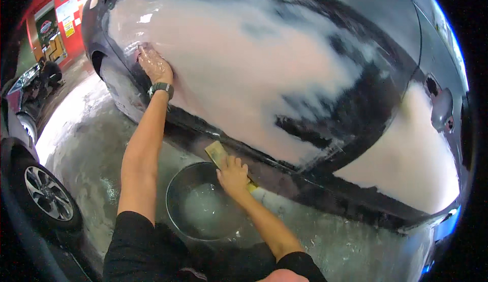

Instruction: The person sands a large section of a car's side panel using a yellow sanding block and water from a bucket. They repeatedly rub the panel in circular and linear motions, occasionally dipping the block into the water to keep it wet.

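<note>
Foam-covered dark car (264,73), left hand (154,64) flat on far panel, right hand (233,174) pressing yellow sponge (216,153) at sill, near bucket (203,203)

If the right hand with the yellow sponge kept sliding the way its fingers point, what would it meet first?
The right hand points up-left along the car's lower sill, pressing the yellow sponge. Going on, it would probably meet only more wet sill; depth is hard to judge.

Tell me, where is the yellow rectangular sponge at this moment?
In the head view the yellow rectangular sponge is low at centre, under the right hand, pressed on the dark car's lower sill, just above the round grey bucket.
</note>
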Available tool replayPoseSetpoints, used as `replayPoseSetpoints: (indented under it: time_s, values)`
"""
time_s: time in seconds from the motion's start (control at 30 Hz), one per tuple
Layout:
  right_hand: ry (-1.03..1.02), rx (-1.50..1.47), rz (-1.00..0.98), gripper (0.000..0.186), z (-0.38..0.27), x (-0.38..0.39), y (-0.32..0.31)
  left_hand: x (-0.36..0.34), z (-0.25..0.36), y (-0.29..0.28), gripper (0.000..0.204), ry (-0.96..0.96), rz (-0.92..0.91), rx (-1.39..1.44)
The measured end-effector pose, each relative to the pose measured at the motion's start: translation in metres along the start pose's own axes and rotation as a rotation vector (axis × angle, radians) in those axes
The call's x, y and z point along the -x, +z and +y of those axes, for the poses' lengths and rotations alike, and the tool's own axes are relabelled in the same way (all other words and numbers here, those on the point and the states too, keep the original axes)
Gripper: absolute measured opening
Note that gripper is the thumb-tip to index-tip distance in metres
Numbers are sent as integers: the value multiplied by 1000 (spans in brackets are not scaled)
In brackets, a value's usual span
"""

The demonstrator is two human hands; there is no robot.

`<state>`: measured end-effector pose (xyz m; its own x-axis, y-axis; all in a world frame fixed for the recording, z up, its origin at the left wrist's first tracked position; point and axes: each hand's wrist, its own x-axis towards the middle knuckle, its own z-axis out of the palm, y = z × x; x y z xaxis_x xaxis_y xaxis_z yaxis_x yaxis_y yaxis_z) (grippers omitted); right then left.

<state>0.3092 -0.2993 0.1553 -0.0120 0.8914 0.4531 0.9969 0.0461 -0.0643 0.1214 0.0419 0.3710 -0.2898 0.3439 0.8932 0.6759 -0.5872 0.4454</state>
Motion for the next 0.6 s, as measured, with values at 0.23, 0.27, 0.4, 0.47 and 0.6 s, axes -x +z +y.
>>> replayPoseSetpoints:
  time_s: [0.23,0.27,0.4,0.47,0.6]
  values:
    - [38,-138,140,51,6,-2,23,159,240,-30,65,182,-216,395]
    - [31,-264,239,51,9,-1,49,183,271,-23,68,371,-184,247]
    - [37,15,-115,53,4,4,14,241,353,-52,60,730,-745,556]
    - [-13,11,-19,55,5,8,19,266,356,-36,50,903,-483,460]
    - [99,-408,252,58,48,17,113,210,327,-45,38,980,-625,560]
